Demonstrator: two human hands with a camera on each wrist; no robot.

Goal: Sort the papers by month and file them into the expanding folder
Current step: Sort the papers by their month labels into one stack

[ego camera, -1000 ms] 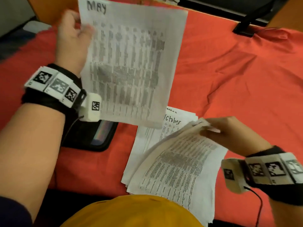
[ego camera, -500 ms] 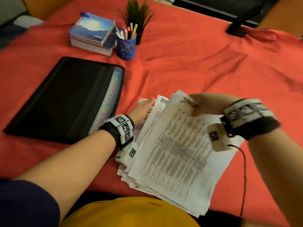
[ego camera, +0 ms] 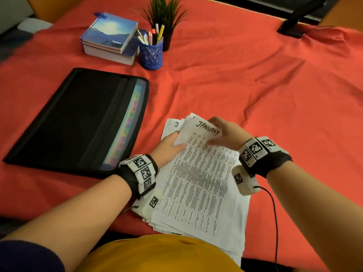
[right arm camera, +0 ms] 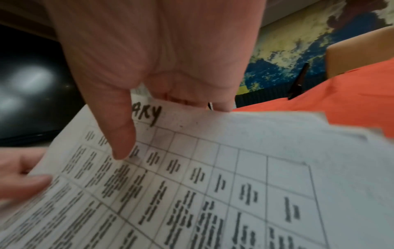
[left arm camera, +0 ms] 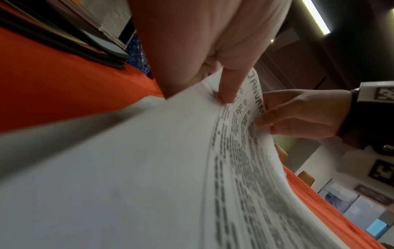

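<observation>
A stack of printed papers [ego camera: 198, 205] lies on the red cloth near the table's front edge. Its top sheet is headed JANUARY [ego camera: 207, 128]. My right hand [ego camera: 224, 132] pinches that sheet's top right corner, thumb [right arm camera: 119, 134] on the print and fingers underneath. My left hand [ego camera: 170, 144] holds its top left edge, the thumb [left arm camera: 228, 87] pressing on top while the fingers go under the paper. A sheet below shows a "J" [ego camera: 176, 124]. The black expanding folder [ego camera: 78, 118] lies flat to the left, its coloured tabs [ego camera: 127, 124] facing the papers.
At the back left sit stacked books [ego camera: 110, 38], a blue pen cup [ego camera: 150, 54] and a small potted plant [ego camera: 167, 14]. A black monitor stand [ego camera: 294, 24] is at the back right. Rumpled red cloth [ego camera: 255, 79] covers the table.
One second ago my left hand held a MAY sheet up; that sheet is down now. The left hand has come to the January sheet's left edge, and the right hand grips its top corner.
</observation>
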